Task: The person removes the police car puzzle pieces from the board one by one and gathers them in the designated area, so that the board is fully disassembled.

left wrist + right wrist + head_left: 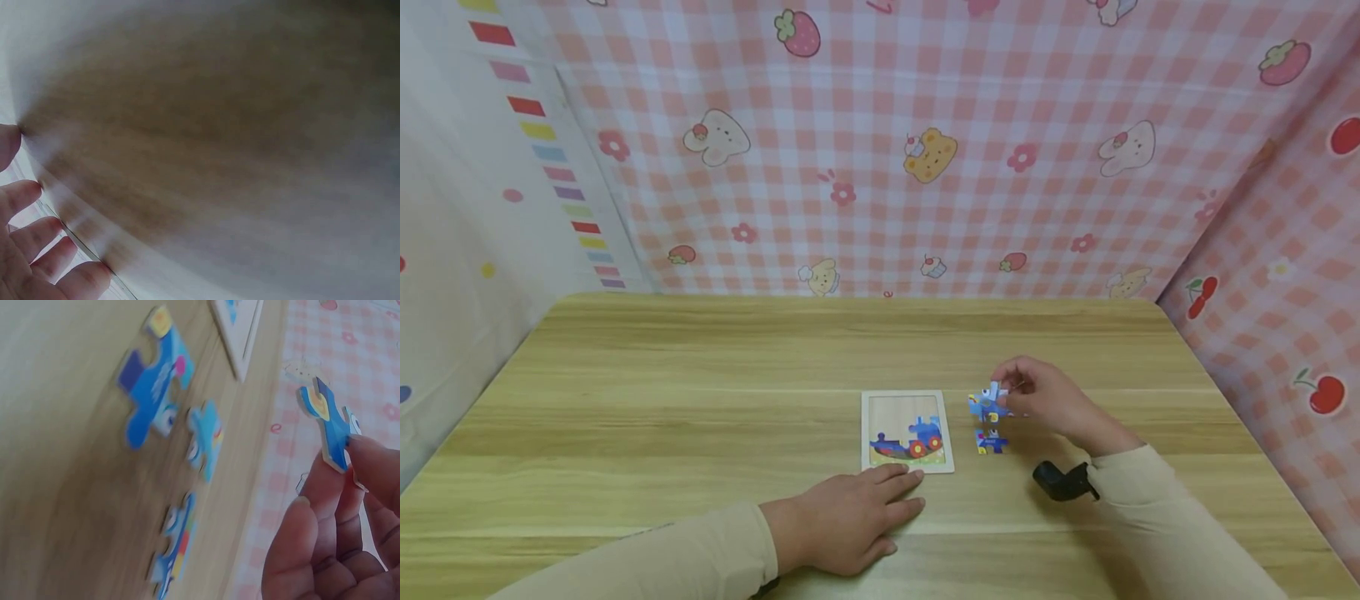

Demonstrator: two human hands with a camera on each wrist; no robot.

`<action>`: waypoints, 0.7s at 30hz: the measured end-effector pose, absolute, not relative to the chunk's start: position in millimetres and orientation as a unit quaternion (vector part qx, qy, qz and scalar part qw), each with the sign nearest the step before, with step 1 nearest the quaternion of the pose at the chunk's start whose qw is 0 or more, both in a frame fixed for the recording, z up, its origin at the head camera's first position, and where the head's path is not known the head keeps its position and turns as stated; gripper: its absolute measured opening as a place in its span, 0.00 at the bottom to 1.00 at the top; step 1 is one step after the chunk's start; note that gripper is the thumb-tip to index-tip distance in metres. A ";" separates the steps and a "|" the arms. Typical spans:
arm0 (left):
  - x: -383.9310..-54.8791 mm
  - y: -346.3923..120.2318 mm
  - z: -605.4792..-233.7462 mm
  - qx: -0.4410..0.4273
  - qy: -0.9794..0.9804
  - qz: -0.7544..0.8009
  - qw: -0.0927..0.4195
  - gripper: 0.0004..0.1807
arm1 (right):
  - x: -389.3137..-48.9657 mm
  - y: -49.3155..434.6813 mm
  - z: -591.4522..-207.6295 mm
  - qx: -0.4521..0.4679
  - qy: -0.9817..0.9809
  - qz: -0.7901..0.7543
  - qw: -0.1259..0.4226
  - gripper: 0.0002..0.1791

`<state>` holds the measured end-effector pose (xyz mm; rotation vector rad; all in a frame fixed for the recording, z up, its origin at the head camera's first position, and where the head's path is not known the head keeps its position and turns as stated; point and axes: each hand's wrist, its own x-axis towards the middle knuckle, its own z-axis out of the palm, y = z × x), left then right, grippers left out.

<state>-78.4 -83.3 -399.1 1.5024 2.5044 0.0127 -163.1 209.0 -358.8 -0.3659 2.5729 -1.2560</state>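
Note:
A square wooden puzzle board (865, 429) with a pale rim lies on the table, holding a partly filled picture of a blue and red train (917, 442). My left hand (850, 521) rests palm down with straight fingers, fingertips at the board's near edge; its fingers (39, 237) also show in the left wrist view. To the board's right, my right hand (1048, 404) pinches a blue and yellow jigsaw piece (334, 428) between thumb and fingers, raised off the table. Something pale behind that piece is partly hidden by the fingers.
Loose jigsaw pieces lie right of the board: a dark blue one (150, 387), a light blue one (205, 437) and a multicoloured one (178, 544). A black wrist mount (1063, 481) juts from the right sleeve. A pink checked cloth (880, 100) hangs behind the wooden table (662, 392).

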 end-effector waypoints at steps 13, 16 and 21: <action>-78.0 -82.9 -398.5 0.512 0.852 0.000 0.108 0.29 | -159.1 233.0 -365.9 -0.119 0.886 -0.423 0.148 0.15; -78.1 -82.9 -398.5 0.513 0.852 -0.001 0.107 0.29 | -157.8 237.1 -366.9 -0.114 0.885 -0.422 0.162 0.14; -78.5 -83.2 -398.3 0.515 0.851 -0.002 0.106 0.28 | -157.1 242.9 -370.8 -0.108 0.885 -0.417 0.178 0.12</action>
